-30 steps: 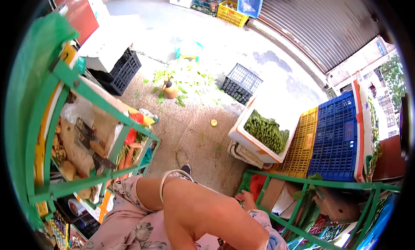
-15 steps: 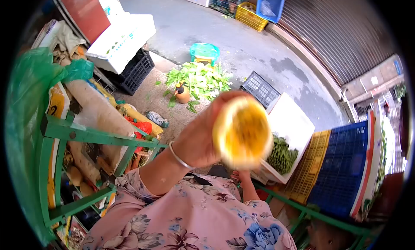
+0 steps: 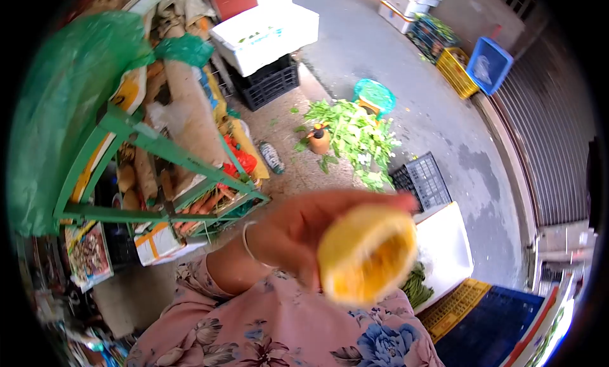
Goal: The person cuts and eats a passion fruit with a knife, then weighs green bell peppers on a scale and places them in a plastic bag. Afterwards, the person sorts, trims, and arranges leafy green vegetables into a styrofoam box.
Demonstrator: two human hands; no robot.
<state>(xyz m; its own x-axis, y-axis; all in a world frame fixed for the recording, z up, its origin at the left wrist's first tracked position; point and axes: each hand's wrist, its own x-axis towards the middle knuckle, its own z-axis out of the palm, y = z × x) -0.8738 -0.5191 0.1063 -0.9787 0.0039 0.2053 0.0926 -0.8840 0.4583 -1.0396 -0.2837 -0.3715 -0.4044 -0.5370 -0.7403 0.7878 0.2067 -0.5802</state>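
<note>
Close to the camera, my left hand (image 3: 285,234) is closed around a halved yellow passion fruit (image 3: 336,249). The fruit's cut side faces right and down, showing a pale rim and wet orange pulp in a hollow shell. Its outline is slightly blurred. A light bangle (image 3: 248,240) circles my left wrist. My right hand does not show in this view; the fruit and my floral shirt (image 3: 273,329) fill the area in front of my body.
A green metal rack (image 3: 171,152) with vegetables stands at left. Leafy greens (image 3: 355,132) and an orange spray bottle (image 3: 319,140) are on the ground ahead. A black crate (image 3: 422,180), white foam box (image 3: 447,243) and blue crate (image 3: 498,322) line the right side.
My left hand has lowered and turned the fruit, so its cut face points aside rather than at the camera. The view has swung left, and my right hand has gone out of sight.
</note>
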